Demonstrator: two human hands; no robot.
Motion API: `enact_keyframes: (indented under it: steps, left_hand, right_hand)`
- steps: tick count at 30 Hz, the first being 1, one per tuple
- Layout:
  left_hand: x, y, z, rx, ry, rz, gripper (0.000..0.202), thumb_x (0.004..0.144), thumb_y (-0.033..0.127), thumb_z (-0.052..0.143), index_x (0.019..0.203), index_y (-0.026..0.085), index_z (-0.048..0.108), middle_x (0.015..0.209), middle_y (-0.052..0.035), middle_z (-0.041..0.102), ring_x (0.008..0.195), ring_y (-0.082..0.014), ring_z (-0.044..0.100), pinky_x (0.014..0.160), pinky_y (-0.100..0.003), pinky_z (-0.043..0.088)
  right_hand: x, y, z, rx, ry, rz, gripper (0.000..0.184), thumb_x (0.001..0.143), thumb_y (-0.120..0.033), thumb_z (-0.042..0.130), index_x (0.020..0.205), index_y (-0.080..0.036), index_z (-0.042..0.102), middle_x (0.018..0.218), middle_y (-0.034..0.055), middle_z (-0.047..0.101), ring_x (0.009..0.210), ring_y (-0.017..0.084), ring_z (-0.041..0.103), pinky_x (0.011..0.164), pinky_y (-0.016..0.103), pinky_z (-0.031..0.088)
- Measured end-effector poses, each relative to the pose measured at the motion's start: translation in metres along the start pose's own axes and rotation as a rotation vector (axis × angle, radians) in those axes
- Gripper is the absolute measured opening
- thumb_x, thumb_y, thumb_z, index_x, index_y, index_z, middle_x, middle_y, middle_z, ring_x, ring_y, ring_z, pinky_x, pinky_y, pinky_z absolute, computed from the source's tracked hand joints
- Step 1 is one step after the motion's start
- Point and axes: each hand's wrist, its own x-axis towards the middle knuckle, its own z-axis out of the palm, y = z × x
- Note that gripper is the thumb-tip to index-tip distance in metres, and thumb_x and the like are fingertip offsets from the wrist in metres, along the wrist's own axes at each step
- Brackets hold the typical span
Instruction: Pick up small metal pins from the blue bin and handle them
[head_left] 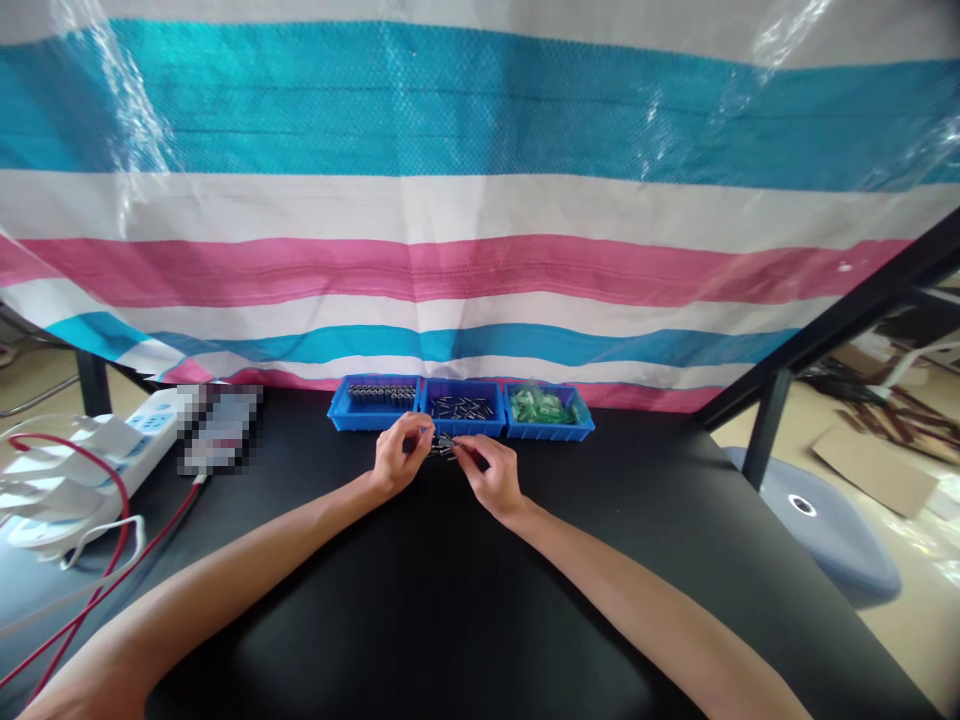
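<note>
My left hand is closed in a pinch just in front of the blue bins, thumb and forefinger together. My right hand faces it, its fingertips also pinched. Between the two sets of fingertips is a small cluster of thin metal pieces; their exact kind is too small to tell, and which hand bears each is partly hidden. Behind the hands, the middle blue bin contains loose, thin metal pins. Short metal cylinders stand in rows in the left blue bin.
Green plastic packets fill the right blue bin. A white power strip with plugs and a red cable occupy the black table's left side. Striped sheeting hangs behind; a grey stool stands to the right.
</note>
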Motion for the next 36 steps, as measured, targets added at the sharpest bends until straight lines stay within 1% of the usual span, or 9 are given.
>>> enact_keyframes:
  steps: [14,27,36]
  left_hand:
    - [0.0009,-0.0002,0.0003,-0.007,0.008,0.009,0.015,0.084,0.012,0.055,0.098,0.018,0.051,0.087,-0.0043,0.063,0.071,-0.0104,0.061,0.062,-0.02,0.05]
    - [-0.0008,-0.0015,0.0006,-0.008,0.012,0.004,0.015,0.084,0.016,0.056,0.098,0.018,0.051,0.087,-0.0041,0.063,0.066,-0.0095,0.06,0.058,-0.02,0.05]
    - [0.0006,-0.0009,0.0007,0.021,0.029,0.013,0.014,0.083,0.013,0.055,0.096,0.018,0.051,0.085,-0.0031,0.064,0.068,-0.0093,0.061,0.061,-0.02,0.05]
  right_hand:
    - [0.0001,0.0003,0.0,-0.009,0.0,-0.008,0.013,0.087,-0.022,0.057,0.093,-0.019,0.068,0.081,0.004,0.07,0.068,0.015,0.064,0.065,0.026,0.052]
    - [0.0007,-0.0006,-0.0009,0.0,-0.007,-0.006,0.014,0.087,-0.023,0.056,0.092,-0.019,0.069,0.081,0.0043,0.07,0.069,0.016,0.065,0.066,0.027,0.053]
    - [0.0009,-0.0006,-0.0005,-0.014,0.001,-0.018,0.013,0.087,-0.022,0.056,0.09,-0.018,0.068,0.076,0.0037,0.068,0.065,0.015,0.063,0.064,0.026,0.052]
